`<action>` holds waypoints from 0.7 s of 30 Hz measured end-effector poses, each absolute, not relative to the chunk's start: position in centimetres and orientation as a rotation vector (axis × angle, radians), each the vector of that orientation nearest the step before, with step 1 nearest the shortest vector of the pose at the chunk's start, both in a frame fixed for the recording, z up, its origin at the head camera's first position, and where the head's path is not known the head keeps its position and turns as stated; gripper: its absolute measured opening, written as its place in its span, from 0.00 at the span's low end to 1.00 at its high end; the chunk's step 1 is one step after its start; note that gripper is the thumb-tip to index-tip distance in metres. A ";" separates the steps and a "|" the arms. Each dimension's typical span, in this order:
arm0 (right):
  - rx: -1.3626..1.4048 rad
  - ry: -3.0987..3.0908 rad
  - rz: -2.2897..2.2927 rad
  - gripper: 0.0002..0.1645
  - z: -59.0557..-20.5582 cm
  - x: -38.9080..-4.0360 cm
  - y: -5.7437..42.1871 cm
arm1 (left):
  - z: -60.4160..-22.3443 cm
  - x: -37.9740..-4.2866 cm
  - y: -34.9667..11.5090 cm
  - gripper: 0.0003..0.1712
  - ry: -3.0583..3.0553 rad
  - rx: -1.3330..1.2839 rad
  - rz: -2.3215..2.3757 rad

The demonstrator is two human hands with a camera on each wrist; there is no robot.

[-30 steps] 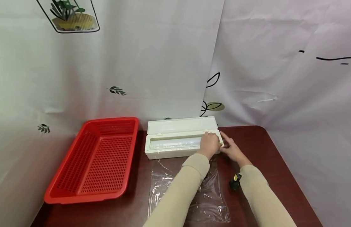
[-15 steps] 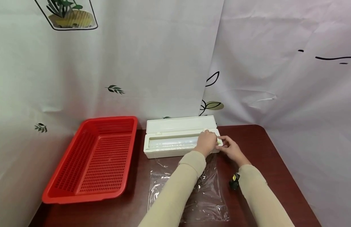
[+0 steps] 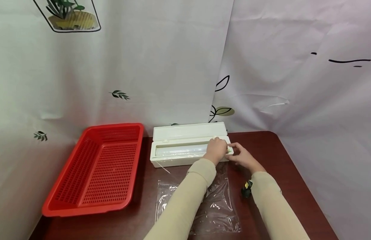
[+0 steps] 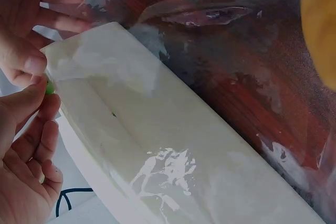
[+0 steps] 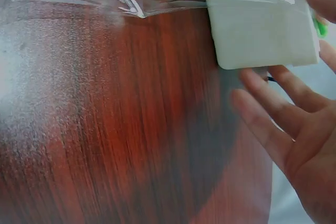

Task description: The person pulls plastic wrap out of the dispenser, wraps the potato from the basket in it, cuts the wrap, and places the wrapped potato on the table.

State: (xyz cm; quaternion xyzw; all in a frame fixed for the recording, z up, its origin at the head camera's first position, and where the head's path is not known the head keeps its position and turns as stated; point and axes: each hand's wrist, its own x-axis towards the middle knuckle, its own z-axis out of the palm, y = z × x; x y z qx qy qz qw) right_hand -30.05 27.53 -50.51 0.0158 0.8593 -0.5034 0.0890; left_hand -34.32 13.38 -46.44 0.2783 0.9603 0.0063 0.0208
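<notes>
A long white cling film dispenser (image 3: 171,162) stands at the back of the table, its lid (image 3: 190,131) raised. Inside lies a roll of film (image 3: 179,150), and a sheet of clear film (image 3: 215,213) spreads from its front across the table. At the box's right end, my left hand (image 3: 216,149) pinches a small green piece (image 4: 50,87), mostly hidden by fingertips; the fingers curl in the left wrist view. My right hand (image 3: 243,157) holds the same end between thumb and index finger, its other fingers (image 5: 268,98) extended beside the box.
A red perforated plastic basket (image 3: 132,190) sits on the left of the dark red table (image 3: 263,143). A printed white cloth (image 3: 173,66) hangs directly behind. A small black and yellow object (image 3: 247,189) is beside the right cuff.
The right index finger has come down from the box's back corner, closer to the green piece and the left fingertips. The left hand stays at the box's right end; the view has shifted slightly.
</notes>
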 end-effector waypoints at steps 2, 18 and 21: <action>0.037 2.516 -1.507 0.38 -50.5 -30.0 27.6 | -46.5 -34.3 13.4 0.08 2.981 0.857 0.031; 0.205 2.815 -1.290 0.28 -50.8 -30.1 27.0 | -46.9 -33.8 13.6 0.08 2.981 1.125 -0.268; 0.217 2.837 -1.255 0.30 -50.7 -29.9 26.8 | -47.0 -33.8 13.3 0.09 2.979 1.161 -0.340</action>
